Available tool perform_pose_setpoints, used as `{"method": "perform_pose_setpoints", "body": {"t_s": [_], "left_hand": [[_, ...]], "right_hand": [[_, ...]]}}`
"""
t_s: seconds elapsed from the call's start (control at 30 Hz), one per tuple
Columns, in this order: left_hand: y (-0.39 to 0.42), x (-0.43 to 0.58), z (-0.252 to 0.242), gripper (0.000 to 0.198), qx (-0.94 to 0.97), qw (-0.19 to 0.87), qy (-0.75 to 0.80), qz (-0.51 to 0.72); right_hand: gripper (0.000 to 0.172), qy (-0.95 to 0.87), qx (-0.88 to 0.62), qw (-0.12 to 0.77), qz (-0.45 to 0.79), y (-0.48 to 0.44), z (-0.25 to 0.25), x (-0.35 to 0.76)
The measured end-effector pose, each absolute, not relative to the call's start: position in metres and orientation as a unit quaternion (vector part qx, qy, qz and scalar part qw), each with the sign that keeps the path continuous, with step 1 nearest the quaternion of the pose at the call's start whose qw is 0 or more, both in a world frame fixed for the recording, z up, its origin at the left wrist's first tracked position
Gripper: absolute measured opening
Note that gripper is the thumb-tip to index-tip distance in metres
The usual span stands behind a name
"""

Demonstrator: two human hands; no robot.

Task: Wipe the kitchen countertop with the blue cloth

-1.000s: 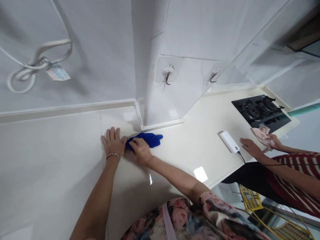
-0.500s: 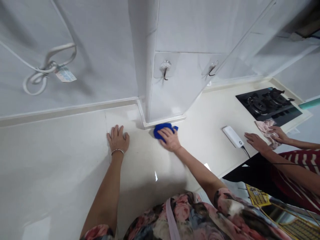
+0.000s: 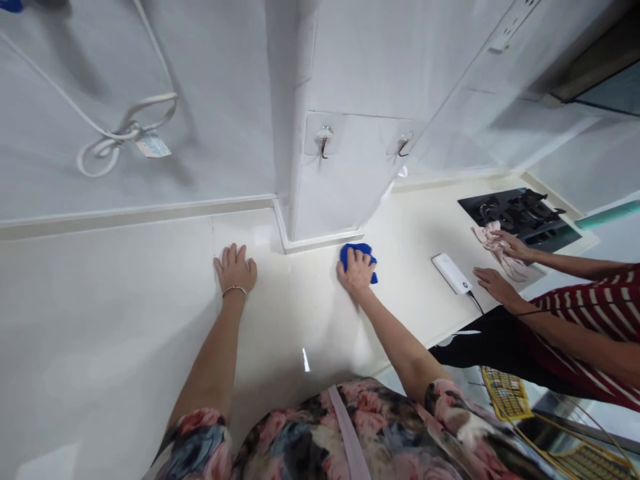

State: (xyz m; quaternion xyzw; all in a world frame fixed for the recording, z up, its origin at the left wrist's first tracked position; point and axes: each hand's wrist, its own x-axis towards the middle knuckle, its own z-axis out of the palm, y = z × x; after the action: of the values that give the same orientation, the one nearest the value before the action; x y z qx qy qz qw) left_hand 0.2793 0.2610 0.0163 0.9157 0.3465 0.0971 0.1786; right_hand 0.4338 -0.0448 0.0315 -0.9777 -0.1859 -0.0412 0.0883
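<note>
Your right hand [image 3: 358,272] lies palm down over a bright blue cloth [image 3: 356,247], its fingers bent on top so that the grip holds the fabric down against the glossy cream-white surface [image 3: 140,320]; folds show past your fingertips. The cloth sits just beyond the right end of the raised pale ledge [image 3: 325,243] under the white pillar [image 3: 333,193], which stands at eleven o'clock from that hand. Your left hand [image 3: 235,270], at nine o'clock from it, rests flat with the fingers slightly parted and nothing in its grip.

As for progress, the wiping looks to be partway: the cloth is in use, and no finish shows. The surface about your hands shines, but you cannot tell from this which parts are done. At three o'clock from your right hand, the white oblong device with a black lead [image 3: 451,273] occupies a patch, so the part beneath it is probably left to do. Further along, at the black glass hob [image 3: 543,235], a co-worker's hand [image 3: 517,248] holds a pale pink cloth [image 3: 500,252].
</note>
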Motion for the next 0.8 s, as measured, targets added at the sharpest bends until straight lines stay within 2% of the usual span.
{"method": "perform_pose_setpoints", "body": {"t_s": [0.2, 0.37, 0.5, 0.63, 0.8], "left_hand": [[0.261, 0.271, 0.018, 0.068, 0.93, 0.172, 0.324, 0.04], [0.262, 0.246, 0.012, 0.071, 0.947, 0.166, 0.276, 0.001], [0.25, 0.221, 0.0, 0.077, 0.957, 0.138, 0.256, -0.002], [0.23, 0.202, -0.009, 0.088, 0.964, 0.103, 0.246, 0.015], [0.193, 0.188, -0.019, 0.092, 0.965, 0.089, 0.246, 0.006]], "right_hand": [[0.067, -0.508, -0.851, 0.124, 0.055, 0.007, 0.025, 0.284], [0.058, -0.665, -0.718, 0.187, 0.08, -0.057, 0.01, 0.235], [0.059, -0.562, -0.804, 0.19, 0.034, -0.162, -0.003, 0.269], [0.054, -0.341, -0.933, 0.117, -0.028, -0.259, 0.001, 0.325], [0.057, -0.071, -0.995, 0.028, -0.071, -0.28, 0.02, 0.4]]}}
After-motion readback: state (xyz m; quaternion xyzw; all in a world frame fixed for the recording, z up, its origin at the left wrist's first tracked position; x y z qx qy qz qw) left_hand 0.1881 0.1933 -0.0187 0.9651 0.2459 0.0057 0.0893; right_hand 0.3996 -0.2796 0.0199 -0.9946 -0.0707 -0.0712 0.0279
